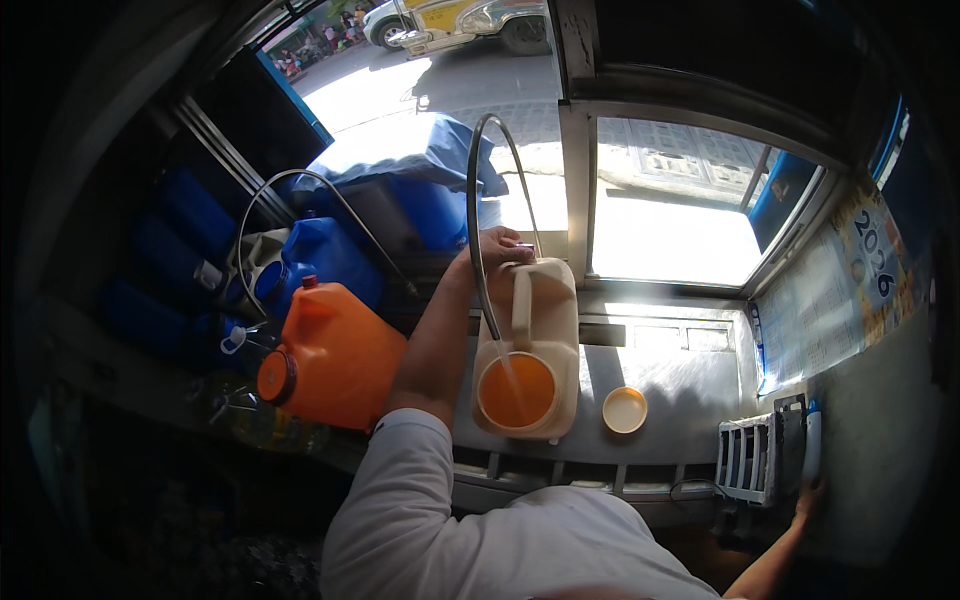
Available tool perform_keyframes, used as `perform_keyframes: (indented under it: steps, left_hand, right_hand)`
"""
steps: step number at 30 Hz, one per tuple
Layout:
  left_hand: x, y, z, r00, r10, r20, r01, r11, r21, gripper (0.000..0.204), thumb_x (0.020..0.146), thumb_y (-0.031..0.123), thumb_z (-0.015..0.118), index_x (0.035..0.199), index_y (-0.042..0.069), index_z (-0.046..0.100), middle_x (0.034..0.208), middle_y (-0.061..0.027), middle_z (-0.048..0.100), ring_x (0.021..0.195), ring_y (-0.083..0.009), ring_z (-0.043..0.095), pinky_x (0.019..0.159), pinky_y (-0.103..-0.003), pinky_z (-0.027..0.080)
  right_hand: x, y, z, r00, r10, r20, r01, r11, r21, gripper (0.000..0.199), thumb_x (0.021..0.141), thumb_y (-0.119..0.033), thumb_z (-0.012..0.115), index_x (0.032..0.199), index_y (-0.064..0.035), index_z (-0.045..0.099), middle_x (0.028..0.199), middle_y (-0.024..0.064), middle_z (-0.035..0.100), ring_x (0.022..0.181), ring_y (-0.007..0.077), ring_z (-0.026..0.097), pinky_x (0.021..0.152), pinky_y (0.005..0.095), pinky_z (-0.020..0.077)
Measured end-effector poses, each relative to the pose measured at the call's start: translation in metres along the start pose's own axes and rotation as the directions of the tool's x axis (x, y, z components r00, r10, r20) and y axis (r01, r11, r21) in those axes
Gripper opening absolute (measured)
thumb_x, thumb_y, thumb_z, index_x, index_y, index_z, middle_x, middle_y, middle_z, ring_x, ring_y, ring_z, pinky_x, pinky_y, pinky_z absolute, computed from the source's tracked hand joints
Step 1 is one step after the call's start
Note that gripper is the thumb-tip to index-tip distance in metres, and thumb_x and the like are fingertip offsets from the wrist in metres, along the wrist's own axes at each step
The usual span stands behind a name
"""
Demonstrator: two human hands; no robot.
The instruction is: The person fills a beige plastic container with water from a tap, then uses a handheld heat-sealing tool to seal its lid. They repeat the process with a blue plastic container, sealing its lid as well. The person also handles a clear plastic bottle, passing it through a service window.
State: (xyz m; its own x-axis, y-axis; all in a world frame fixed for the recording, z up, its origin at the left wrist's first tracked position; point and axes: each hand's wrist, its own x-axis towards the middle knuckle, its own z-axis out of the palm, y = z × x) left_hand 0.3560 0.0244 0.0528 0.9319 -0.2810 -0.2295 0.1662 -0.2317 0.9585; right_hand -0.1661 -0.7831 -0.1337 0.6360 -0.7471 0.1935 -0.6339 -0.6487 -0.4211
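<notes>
A beige plastic jug [566, 340] stands on the metal counter, its wide round mouth facing up. A stream of water runs into that mouth from a curved hose [474, 200]. My left hand [492, 250] reaches past the jug's left side, its fingers closed on a small dark reddish cap [526, 249] at the jug's far end. Low on the right, my right hand [812, 497] is at the lower end of a slim blue-and-white object [813, 440] beside the wall. Dimness hides whether its fingers grip it. A round pale lid [625, 410] lies right of the jug.
An orange jug [345, 345] leans left of my forearm, with a blue jug [325, 255] behind it. Another curved hose [300, 172] arches over them. Window frames [578, 190] border the counter's far side; a white slatted rack [747, 460] stands at right.
</notes>
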Motion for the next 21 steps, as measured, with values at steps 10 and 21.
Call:
perform_keyframes:
  steps: [10, 21]
  left_hand:
    - [0.016, -0.007, 0.002, 0.999, 0.013, -0.050, 0.000, 0.968, 0.253, 0.053, 0.085, 0.026, 0.083, 0.123, -0.003, 0.060, 0.105, -0.0106, 0.069, 0.095, -0.0154, 0.068, 0.075, -0.026, 0.055]
    - [0.002, 0.026, 0.006, 0.998, -0.063, -0.025, 0.067, 0.862, 0.502, 0.046, 0.085, 0.026, 0.083, 0.117, -0.001, 0.064, 0.107, -0.0114, 0.069, 0.094, -0.0141, 0.067, 0.079, -0.025, 0.055]
  right_hand:
    - [-0.012, 0.004, 0.020, 1.000, 0.021, 0.001, -0.021, 0.993, -0.118, 0.058, 0.092, -0.016, 0.069, 0.142, 0.0039, 0.047, 0.138, 0.0251, 0.056, 0.128, 0.0371, 0.055, 0.109, 0.0429, 0.0411]
    - [-0.021, -0.020, 0.022, 0.984, -0.071, -0.165, 0.019, 0.954, -0.300, 0.067, 0.094, -0.026, 0.070, 0.148, 0.0008, 0.041, 0.145, 0.0239, 0.051, 0.136, 0.0380, 0.048, 0.115, 0.0446, 0.0366]
